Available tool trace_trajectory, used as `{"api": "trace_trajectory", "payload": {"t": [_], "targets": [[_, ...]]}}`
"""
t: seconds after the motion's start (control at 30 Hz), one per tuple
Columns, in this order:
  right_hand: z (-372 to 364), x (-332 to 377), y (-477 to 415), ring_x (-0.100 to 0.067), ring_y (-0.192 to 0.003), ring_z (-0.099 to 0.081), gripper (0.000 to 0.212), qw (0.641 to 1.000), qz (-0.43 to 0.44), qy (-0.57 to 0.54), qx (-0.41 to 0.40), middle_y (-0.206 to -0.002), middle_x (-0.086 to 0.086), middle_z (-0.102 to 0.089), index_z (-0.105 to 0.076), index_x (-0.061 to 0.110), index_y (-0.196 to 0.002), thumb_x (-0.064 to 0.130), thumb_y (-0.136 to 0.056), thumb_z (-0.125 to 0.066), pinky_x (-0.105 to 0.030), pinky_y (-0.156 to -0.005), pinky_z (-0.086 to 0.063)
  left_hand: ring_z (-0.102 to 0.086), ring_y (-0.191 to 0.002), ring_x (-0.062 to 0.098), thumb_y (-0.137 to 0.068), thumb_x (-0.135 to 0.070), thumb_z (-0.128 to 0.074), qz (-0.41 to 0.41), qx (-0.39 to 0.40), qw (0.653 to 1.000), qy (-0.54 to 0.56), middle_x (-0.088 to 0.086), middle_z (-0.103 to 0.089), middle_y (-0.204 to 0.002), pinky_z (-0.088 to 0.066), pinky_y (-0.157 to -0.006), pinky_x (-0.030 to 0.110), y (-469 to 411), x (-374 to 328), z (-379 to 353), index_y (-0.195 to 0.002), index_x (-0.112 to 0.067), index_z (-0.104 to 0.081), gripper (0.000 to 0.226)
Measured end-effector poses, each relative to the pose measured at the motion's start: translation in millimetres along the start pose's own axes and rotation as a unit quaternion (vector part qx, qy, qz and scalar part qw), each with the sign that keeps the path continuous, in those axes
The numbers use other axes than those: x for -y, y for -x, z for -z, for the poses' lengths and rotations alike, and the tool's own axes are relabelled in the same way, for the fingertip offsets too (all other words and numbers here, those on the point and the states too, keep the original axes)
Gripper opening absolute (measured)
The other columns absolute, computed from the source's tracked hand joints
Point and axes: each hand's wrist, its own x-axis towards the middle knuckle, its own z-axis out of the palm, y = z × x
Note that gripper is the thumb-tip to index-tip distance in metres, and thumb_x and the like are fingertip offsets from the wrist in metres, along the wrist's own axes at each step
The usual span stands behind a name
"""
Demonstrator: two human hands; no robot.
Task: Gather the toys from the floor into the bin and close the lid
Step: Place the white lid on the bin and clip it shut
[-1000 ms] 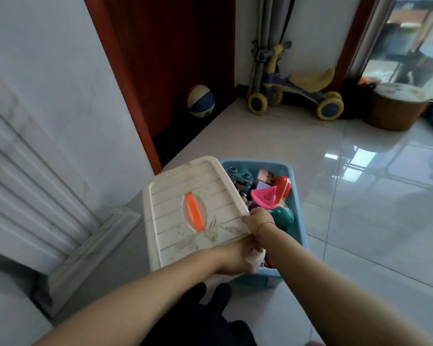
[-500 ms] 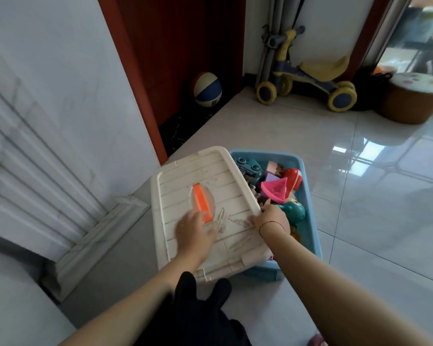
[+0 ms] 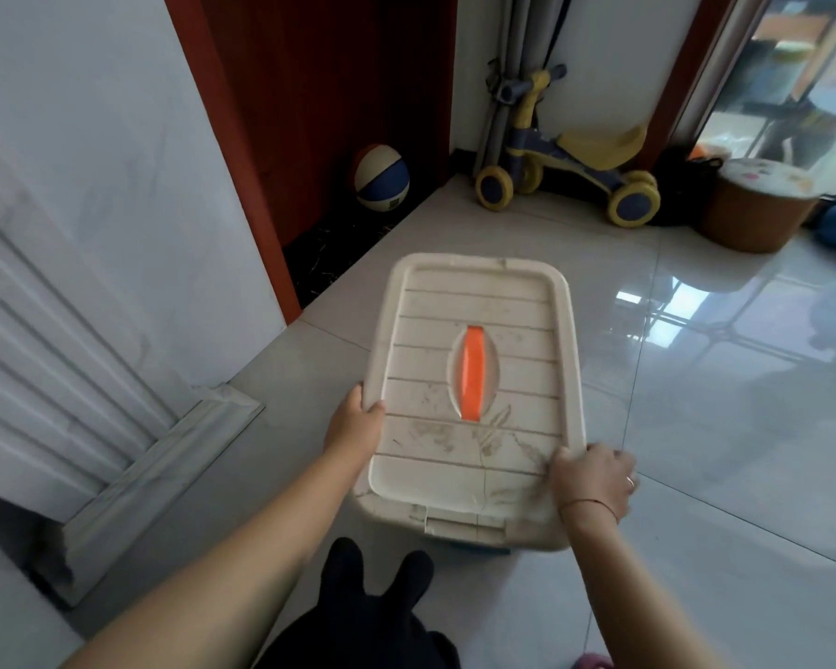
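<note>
One cream ribbed plastic lid point(image 3: 479, 301), orange handle point(image 3: 473, 374): lies atop blue plastic bin point(image 3: 474, 551), barely visible, on glossy tiled floor point(image 3: 720, 427) near its left edge. Hands apart: left hand point(image 3: 355, 427) clasps the lid's left rim, right hand point(image 3: 594, 480) its near-right corner.

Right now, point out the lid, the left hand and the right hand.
lid point(image 3: 474, 301): head view, ribbed top, far half.
left hand point(image 3: 355, 427): head view, back of the hand.
right hand point(image 3: 594, 480): head view, back of the hand.

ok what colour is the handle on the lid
Orange handle, seen in the head view.
</note>
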Motion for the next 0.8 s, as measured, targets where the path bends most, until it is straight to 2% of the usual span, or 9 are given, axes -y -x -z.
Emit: {"api": "trace_trajectory", "payload": {"t": [0.07, 0.1, 0.2, 0.3, 0.43, 0.53, 0.67, 0.8], "targets": [[1.2, -13.0, -10.3, -0.04, -0.119, -0.044, 0.046, 0.996, -0.066, 0.022, 0.054, -0.127, -0.02, -0.046, -0.053, 0.001, -0.119, 0.027, -0.081, -0.054, -0.047, -0.098, -0.04, -0.041, -0.132, 0.028, -0.096, -0.026, -0.043, 0.011, 0.036, 0.998, -0.053, 0.01, -0.039, -0.147, -0.033, -0.109, 0.036, -3.8, -1.5, -16.3, -0.144, -0.011, -0.032, 0.051], [0.3, -16.0, -14.3, -0.04, -0.116, -0.047, 0.049, 0.995, -0.064, -0.006, 0.075, -0.126, -0.021, -0.049, -0.051, 0.001, -0.12, 0.03, -0.08, -0.055, -0.047, -0.097, -0.043, -0.034, -0.138, 0.027, -0.097, -0.026, -0.042, 0.024, 0.042, 0.996, -0.068, 0.011, -0.032, -0.152, -0.028, -0.111, 0.035, -6.1, -1.0, -22.5, -0.147, -0.009, -0.025, 0.056], [-0.2, -7.6, -28.3, -0.038, -0.117, -0.049, 0.05, 0.988, 0.045, -0.096, 0.11, -0.129, -0.021, -0.051, -0.039, 0.005, -0.132, 0.033, -0.091, -0.05, -0.042, -0.097, -0.04, -0.037, -0.136, 0.03, -0.096, -0.027, -0.041, 0.042, 0.025, 0.995, -0.082, 0.015, -0.035, -0.15, -0.031, -0.109, 0.036, -16.3, -1.8, -33.0, -0.145, -0.006, -0.026, 0.055], [0.3, 16.4, -50.6, -0.038, -0.122, -0.048, 0.053, 0.984, 0.095, -0.091, 0.124, -0.137, -0.017, -0.048, -0.025, 0.014, -0.144, 0.035, -0.097, -0.038, -0.04, -0.098, -0.037, -0.039, -0.134, 0.031, -0.097, -0.028, -0.04, 0.035, 0.018, 0.996, -0.083, 0.016, -0.037, -0.148, -0.032, -0.107, 0.035, -29.0, -9.1, -36.8, -0.143, -0.005, -0.028, 0.052], [-6.6, 47.0, -94.1, -0.036, -0.114, -0.053, 0.052, 0.982, 0.069, -0.075, 0.159, -0.124, -0.018, -0.056, -0.043, 0.008, -0.129, 0.047, -0.097, -0.032, -0.035, -0.083, -0.037, -0.034, -0.137, 0.033, -0.099, -0.028, -0.034, 0.033, -0.004, 0.994, -0.108, 0.017, -0.031, -0.151, -0.028, -0.109, 0.036, -66.0, -23.1, -44.4, -0.147, -0.006, -0.022, 0.054], [-13.6, 63.8, -123.0, -0.034, -0.111, -0.054, 0.059, 0.981, 0.052, -0.061, 0.174, -0.121, -0.021, -0.058, -0.052, 0.001, -0.122, 0.05, -0.096, -0.033, -0.033, -0.08, -0.036, -0.038, -0.133, 0.036, -0.099, -0.03, -0.031, 0.037, -0.017, 0.992, -0.117, 0.019, -0.032, -0.149, -0.032, -0.106, 0.041, -88.7, -27.5, -54.7, -0.147, -0.01, -0.018, 0.054], [-23.8, 64.5, -141.6, -0.033, -0.102, -0.055, 0.059, 0.985, 0.044, -0.054, 0.158, -0.118, -0.023, -0.059, -0.053, -0.002, -0.119, 0.049, -0.096, -0.033, -0.032, -0.076, -0.035, -0.044, -0.126, 0.039, -0.099, -0.036, -0.028, 0.03, -0.03, 0.986, -0.163, 0.018, -0.032, -0.147, -0.037, -0.101, 0.044, -98.7, -24.0, -69.3, -0.148, -0.015, -0.016, 0.054], [-25.9, 52.8, -130.3, -0.036, -0.112, -0.053, 0.061, 0.986, 0.017, -0.106, 0.13, -0.123, -0.024, -0.056, -0.05, -0.004, -0.122, 0.049, -0.096, -0.034, -0.031, -0.076, -0.033, -0.041, -0.129, 0.037, -0.099, -0.037, -0.03, 0.015, 0.007, 0.984, -0.18, 0.016, -0.032, -0.148, -0.034, -0.105, 0.043, -118.6, -32.0, -69.1, -0.147, -0.017, -0.019, 0.054]]}}
